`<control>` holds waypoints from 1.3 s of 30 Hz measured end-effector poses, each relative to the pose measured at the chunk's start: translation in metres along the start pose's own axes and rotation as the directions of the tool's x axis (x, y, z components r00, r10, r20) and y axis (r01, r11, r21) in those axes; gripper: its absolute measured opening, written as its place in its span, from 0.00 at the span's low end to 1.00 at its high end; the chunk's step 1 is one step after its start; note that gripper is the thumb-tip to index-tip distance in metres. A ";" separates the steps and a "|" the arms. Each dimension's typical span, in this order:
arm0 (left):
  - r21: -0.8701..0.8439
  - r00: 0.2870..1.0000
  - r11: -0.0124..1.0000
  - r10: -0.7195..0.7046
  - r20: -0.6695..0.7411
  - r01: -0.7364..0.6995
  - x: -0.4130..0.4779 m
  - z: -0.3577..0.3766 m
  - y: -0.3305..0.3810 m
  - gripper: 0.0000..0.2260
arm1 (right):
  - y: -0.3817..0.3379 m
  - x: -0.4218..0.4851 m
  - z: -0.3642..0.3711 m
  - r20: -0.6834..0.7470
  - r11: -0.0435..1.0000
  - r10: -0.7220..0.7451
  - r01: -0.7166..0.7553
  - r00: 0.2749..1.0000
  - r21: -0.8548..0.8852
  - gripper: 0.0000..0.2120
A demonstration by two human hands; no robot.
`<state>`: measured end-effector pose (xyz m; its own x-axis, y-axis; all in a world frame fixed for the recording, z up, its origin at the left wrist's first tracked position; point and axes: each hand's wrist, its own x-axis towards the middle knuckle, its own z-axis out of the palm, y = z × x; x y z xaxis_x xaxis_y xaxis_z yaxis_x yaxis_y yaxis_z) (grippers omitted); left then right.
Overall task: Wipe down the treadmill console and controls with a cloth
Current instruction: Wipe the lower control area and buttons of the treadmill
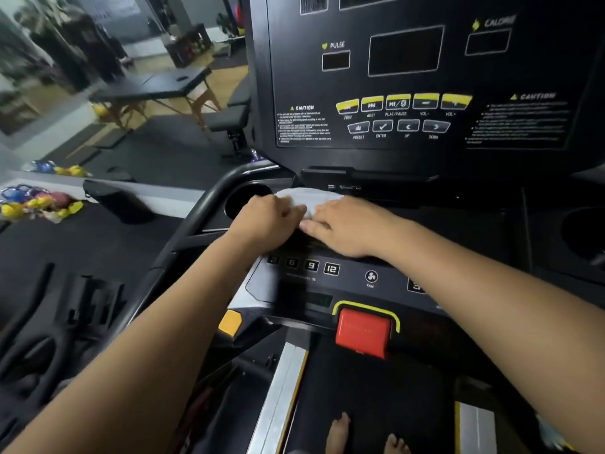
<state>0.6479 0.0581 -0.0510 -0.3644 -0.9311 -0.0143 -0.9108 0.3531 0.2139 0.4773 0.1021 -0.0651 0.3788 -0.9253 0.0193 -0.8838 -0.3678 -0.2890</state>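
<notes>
A white cloth (307, 197) lies on the lower shelf of the black treadmill console (409, 149), just right of the left cup holder (244, 199). My left hand (266, 221) holds the cloth's near left edge with curled fingers. My right hand (347, 226) lies on the cloth's right part with fingers bent over it. Most of the cloth is hidden under both hands. Below my wrists sits the control strip with number keys (311, 266) and a fan button (371, 276). The upright panel above carries yellow media buttons (397, 102).
A red stop button (363, 332) with a yellow surround sits at the console's front edge. A second cup holder (586, 231) is at the right. The curved left handrail (196, 211) runs beside my left arm. My bare feet (340, 434) stand on the belt. Gym floor with coloured kettlebells lies left.
</notes>
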 end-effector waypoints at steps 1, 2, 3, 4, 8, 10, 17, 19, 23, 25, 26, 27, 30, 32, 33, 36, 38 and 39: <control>0.005 1.000 1.000 0.023 -0.016 -0.023 0.001 0.000 -0.002 0.20 | -0.002 -0.004 0.002 -0.012 1.000 0.003 -0.003 1.000 -0.001 0.31; 0.017 0.998 0.999 0.051 -0.025 -0.051 -0.003 -0.001 -0.006 0.20 | -0.005 -0.011 0.005 -0.017 1.000 -0.005 0.005 1.000 0.006 0.36; 0.039 0.997 0.997 0.073 -0.037 -0.071 -0.011 -0.003 -0.011 0.20 | -0.009 -0.021 0.008 -0.011 1.000 -0.013 0.014 1.000 0.014 0.38; 0.057 0.995 0.995 0.090 -0.045 -0.088 -0.019 -0.005 -0.014 0.20 | -0.012 -0.031 0.009 -0.005 0.999 -0.015 0.015 1.000 0.029 0.39; 0.122 0.984 0.983 0.153 -0.096 -0.141 -0.011 -0.003 -0.009 0.14 | -0.012 -0.016 -0.004 0.011 0.994 0.100 -0.101 0.995 0.045 0.28; 0.272 0.986 0.951 0.162 -0.045 -0.144 0.004 0.004 -0.005 0.12 | -0.013 -0.002 -0.007 -0.029 0.982 0.163 -0.160 0.986 0.098 0.23; 0.137 0.869 0.864 0.493 -0.041 -0.484 0.009 0.025 -0.027 0.09 | -0.016 -0.027 0.003 -0.018 0.990 0.144 -0.144 0.989 0.011 0.20; 0.040 0.836 0.835 0.549 0.010 -0.549 0.009 0.020 -0.028 0.11 | -0.012 -0.023 0.000 0.057 0.988 0.156 -0.154 0.986 -0.026 0.22; 0.125 0.905 0.905 0.382 0.185 -0.407 -0.011 0.012 -0.023 0.25 | -0.019 -0.019 0.000 0.068 0.979 0.202 -0.203 0.977 0.002 0.28; 0.125 0.904 0.908 0.366 0.222 -0.399 -0.031 0.010 -0.024 0.33 | -0.028 -0.031 0.003 0.113 0.982 0.185 -0.181 0.976 -0.043 0.31; 0.111 0.900 0.906 0.379 0.216 -0.408 -0.038 0.008 -0.025 0.35 | -0.031 -0.038 0.002 0.123 0.982 0.190 -0.185 0.974 -0.047 0.31; 0.103 0.900 0.909 0.374 0.222 -0.403 -0.039 0.005 -0.024 0.35 | -0.031 -0.040 -0.001 0.131 0.979 0.202 -0.198 0.970 -0.047 0.31; 0.128 0.907 0.921 0.327 0.266 -0.369 -0.023 0.004 -0.015 0.28 | -0.024 -0.022 -0.008 0.165 0.972 0.236 -0.234 0.958 -0.033 0.28; 0.129 0.921 0.934 0.292 0.258 -0.332 -0.013 0.004 -0.009 0.25 | -0.023 -0.009 -0.009 0.143 0.960 0.278 -0.281 0.950 0.000 0.26; 0.130 0.923 0.936 0.288 0.255 -0.327 -0.012 0.003 -0.009 0.25 | -0.024 -0.008 -0.008 0.138 0.959 0.282 -0.284 0.949 -0.007 0.26; 0.169 0.901 0.899 0.359 0.244 -0.404 -0.032 -0.001 -0.015 0.28 | -0.035 -0.036 -0.003 0.118 0.975 0.221 -0.217 0.968 -0.045 0.33; 0.125 0.900 0.904 0.377 0.220 -0.409 -0.039 0.000 -0.016 0.25 | -0.034 -0.043 -0.005 0.087 0.973 0.227 -0.229 0.970 0.023 0.34; 0.098 0.901 0.913 0.367 0.230 -0.397 -0.037 0.003 -0.015 0.25 | -0.031 -0.039 -0.007 0.098 0.968 0.239 -0.245 0.966 0.051 0.33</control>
<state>0.6744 0.0872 -0.0567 -0.7075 -0.6886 -0.1590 -0.7057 0.7007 0.1052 0.4880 0.1489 -0.0497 0.1815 -0.9727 -0.1444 -0.9345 -0.1249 -0.3333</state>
